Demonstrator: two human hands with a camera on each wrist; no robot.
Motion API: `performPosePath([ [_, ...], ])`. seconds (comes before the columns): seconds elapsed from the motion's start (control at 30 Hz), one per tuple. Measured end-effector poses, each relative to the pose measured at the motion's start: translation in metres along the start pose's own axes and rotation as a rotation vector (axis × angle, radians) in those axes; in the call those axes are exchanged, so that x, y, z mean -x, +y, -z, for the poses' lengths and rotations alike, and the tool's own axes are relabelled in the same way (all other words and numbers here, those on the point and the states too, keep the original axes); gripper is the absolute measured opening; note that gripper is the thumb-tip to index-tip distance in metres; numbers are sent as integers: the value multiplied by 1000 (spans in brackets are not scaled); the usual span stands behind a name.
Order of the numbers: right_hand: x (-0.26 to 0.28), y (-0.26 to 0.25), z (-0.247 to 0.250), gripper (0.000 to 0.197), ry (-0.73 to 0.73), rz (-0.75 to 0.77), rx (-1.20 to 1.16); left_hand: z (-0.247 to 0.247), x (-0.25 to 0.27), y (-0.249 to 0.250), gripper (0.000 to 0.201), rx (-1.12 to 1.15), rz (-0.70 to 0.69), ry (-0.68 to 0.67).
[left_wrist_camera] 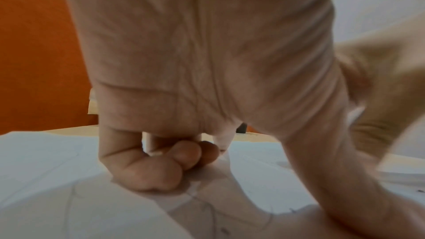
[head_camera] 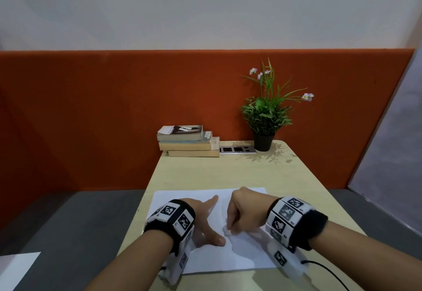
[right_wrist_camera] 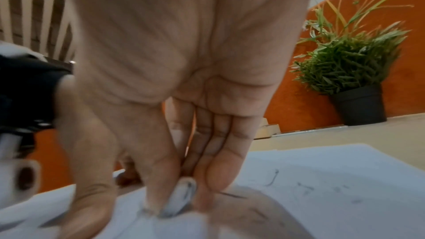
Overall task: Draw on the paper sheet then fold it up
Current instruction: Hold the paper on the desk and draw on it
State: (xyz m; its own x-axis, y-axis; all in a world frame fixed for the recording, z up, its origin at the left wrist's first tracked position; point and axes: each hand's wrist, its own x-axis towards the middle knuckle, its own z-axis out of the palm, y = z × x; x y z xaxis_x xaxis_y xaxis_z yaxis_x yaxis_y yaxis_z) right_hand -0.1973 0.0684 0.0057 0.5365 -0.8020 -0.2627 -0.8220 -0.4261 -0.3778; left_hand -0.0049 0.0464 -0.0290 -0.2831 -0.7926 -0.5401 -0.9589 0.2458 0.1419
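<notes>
Since faint pencil marks show on the paper sheet [head_camera: 237, 256], lying flat on the near desk [head_camera: 205, 172], drawing seems begun; folding not yet. Right hand [head_camera: 246, 213] pinches a small eraser [right_wrist_camera: 181, 199] w/ thumb & fingers; left hand [head_camera: 205, 220] presses sheet, thumb and index spread, other fingers curled.

The light is soft and dim; the plant [head_camera: 266, 108] throws a leafy shadow on the desk [head_camera: 205, 172]. Both wrist views are blurred, and the head view bends at its edges.

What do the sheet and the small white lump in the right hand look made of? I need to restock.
Sheet: thin matte white paper, faint pencil marks, rumpling under the hands. Lump: probably a rubber eraser, white, dull, smudged grey.
</notes>
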Motion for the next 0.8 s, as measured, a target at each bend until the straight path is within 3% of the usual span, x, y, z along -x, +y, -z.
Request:
performPosePath([
  [0.23, -38, 2, 7, 12, 206, -68, 1, 2, -1, -1, 137, 20, 11, -5],
  [0.57, 13, 5, -6, 10, -31, 7, 46, -3, 1, 2, 142, -40, 6, 32],
  [0.8, -25, 3, 13, 11, 144, -57, 30, 3, 2, 2, 140, -55, 16, 4],
])
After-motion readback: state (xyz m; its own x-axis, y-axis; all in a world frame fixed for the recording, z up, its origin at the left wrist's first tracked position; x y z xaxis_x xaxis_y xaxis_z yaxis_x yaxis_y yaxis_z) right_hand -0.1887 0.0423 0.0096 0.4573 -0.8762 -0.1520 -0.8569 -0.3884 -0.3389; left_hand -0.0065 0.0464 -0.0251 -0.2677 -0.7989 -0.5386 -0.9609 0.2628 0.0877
